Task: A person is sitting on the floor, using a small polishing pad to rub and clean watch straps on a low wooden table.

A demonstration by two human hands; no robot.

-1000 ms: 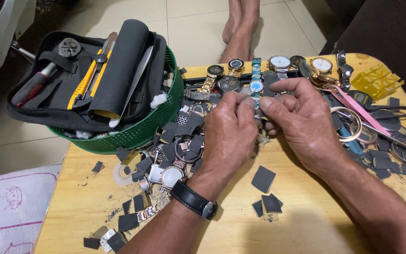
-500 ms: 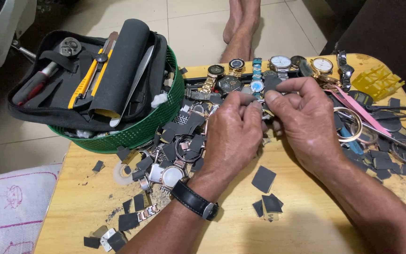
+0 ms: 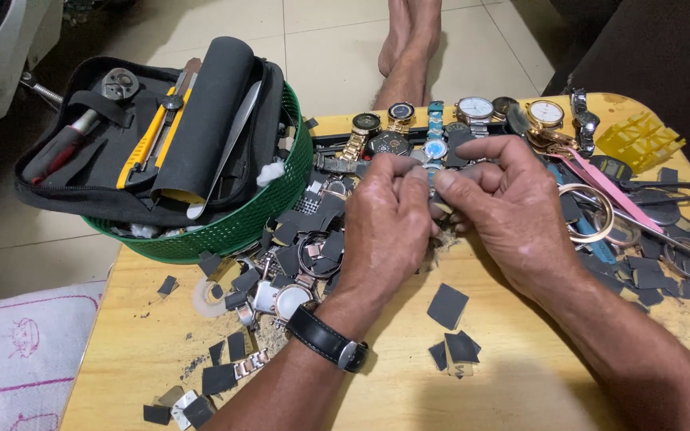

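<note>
Fingers [image 3: 409, 177] of both hands pinch one small watch part [image 3: 438, 206] between them — above scattered dark squares [image 3: 447, 306].

Green basket [image 3: 269, 215] with black tool pouch [image 3: 153, 136], yellow plastic piece [image 3: 639, 137], pink tweezers [image 3: 604, 190], scattered dark squares [image 3: 447, 306].

small grey piece [image 3: 439, 206] | mostly hidden | pinched between fingertips, above table

**Bare arms, one wristwatch**

Both forearms bare, no sleeves in view. Left hand [image 3: 389, 227] at frame centre, no rings; black wristwatch [image 3: 327, 338] with black strap and silver buckle on its wrist, lower centre. Right hand [image 3: 513, 215] bare, no rings, nothing on wrist. Bare feet [image 3: 410, 36] at top centre.
</note>
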